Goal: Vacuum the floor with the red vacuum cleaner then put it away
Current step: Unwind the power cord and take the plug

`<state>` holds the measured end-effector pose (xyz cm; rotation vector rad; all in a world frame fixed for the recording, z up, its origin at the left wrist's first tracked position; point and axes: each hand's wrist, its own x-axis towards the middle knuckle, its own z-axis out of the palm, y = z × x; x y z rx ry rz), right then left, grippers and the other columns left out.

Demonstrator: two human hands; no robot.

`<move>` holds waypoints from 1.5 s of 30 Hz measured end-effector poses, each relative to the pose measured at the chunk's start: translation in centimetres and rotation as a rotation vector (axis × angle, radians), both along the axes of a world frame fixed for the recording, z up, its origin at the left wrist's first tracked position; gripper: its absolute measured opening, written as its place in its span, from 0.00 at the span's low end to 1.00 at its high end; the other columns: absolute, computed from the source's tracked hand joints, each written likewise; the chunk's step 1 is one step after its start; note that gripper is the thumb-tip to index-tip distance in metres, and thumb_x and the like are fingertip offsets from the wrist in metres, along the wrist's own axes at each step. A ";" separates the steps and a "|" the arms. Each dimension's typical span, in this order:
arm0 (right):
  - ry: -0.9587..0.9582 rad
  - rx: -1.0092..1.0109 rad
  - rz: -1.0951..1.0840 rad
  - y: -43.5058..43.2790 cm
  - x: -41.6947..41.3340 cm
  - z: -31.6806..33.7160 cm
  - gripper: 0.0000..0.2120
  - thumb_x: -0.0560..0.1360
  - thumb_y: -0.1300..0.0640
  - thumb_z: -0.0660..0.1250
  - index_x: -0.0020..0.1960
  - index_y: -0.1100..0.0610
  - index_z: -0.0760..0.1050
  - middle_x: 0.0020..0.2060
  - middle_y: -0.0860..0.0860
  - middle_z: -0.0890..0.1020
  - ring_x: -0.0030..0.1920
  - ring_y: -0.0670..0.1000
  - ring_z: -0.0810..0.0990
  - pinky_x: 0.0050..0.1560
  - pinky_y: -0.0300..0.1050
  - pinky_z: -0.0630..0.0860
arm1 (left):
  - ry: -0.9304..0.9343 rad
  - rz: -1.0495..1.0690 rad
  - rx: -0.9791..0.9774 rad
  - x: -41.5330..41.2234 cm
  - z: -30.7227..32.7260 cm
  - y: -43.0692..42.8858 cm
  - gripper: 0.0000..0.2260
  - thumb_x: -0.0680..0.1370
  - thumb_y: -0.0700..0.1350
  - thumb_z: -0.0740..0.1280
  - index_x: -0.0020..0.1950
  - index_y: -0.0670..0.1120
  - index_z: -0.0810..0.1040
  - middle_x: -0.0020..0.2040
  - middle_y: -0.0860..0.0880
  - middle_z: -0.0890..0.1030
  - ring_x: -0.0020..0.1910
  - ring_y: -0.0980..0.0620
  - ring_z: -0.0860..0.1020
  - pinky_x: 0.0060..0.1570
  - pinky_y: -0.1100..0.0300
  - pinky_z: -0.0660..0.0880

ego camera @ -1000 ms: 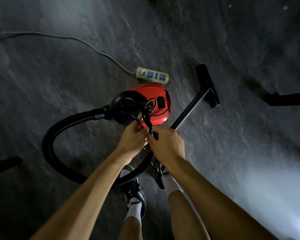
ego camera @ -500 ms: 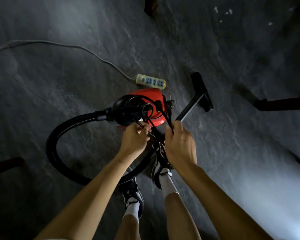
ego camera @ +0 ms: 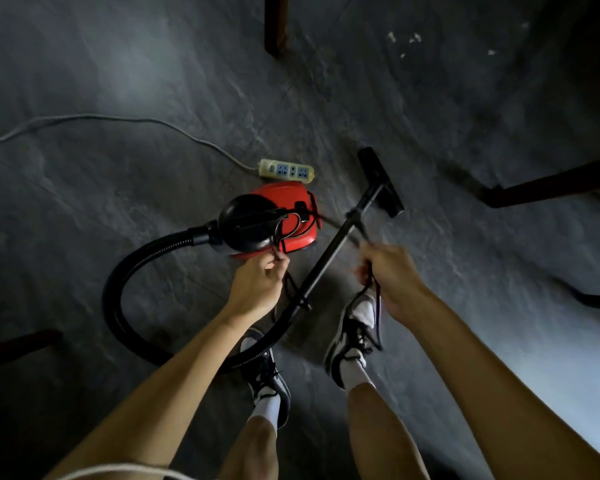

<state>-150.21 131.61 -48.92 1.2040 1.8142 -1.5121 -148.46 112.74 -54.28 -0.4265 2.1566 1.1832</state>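
Two hands are at work on the black power cord (ego camera: 286,233), and we have just the head view to go on. The red vacuum cleaner (ego camera: 288,206) sits on the dark stone floor (ego camera: 118,209) at mid-scene, just near of a pale power strip (ego camera: 286,170) whose grey cable (ego camera: 118,118) trails off to the far left. Its black hose (ego camera: 116,289) loops out left and curls back near the feet, passing by the left shoe (ego camera: 269,379), then joins the straight wand (ego camera: 329,258), which runs far and right to the floor nozzle (ego camera: 378,178). Left hand (ego camera: 257,289) is curled, pinching the cord at the vacuum's near edge, where strands drape over the black top. Right hand (ego camera: 394,278) is closed round the cord too, a blurred strand stretching from the vacuum across the wand to it, and a loop dangling beneath over the right shoe (ego camera: 354,334). Dark furniture legs stand at the far edge (ego camera: 276,26) and on the right (ego camera: 551,183).
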 end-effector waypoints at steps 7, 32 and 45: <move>0.051 0.124 -0.235 6.7 -1.0 0.0 0.08 0.80 0.66 0.59 0.47 0.58 0.75 0.36 0.51 0.75 0.30 0.47 0.73 0.34 0.41 0.74 | 0.116 -0.049 -0.064 0.3 2.0 2.8 0.10 0.80 0.46 0.59 0.45 0.48 0.78 0.43 0.48 0.83 0.30 0.52 0.82 0.38 0.63 0.76; 0.939 0.585 0.457 11.7 -14.2 11.7 0.11 0.79 0.57 0.57 0.52 0.59 0.77 0.27 0.40 0.69 0.28 0.37 0.71 0.29 0.28 0.62 | -0.294 -0.279 -0.004 0.8 4.0 15.6 0.15 0.80 0.48 0.60 0.64 0.44 0.75 0.61 0.44 0.80 0.55 0.48 0.80 0.54 0.63 0.71; 0.635 0.437 0.541 5.4 -20.1 2.2 0.10 0.81 0.51 0.59 0.53 0.55 0.76 0.31 0.44 0.74 0.31 0.46 0.75 0.39 0.52 0.79 | -0.130 0.279 -0.140 -7.9 1.0 5.5 0.14 0.74 0.46 0.63 0.58 0.45 0.77 0.52 0.41 0.82 0.53 0.40 0.80 0.58 0.48 0.74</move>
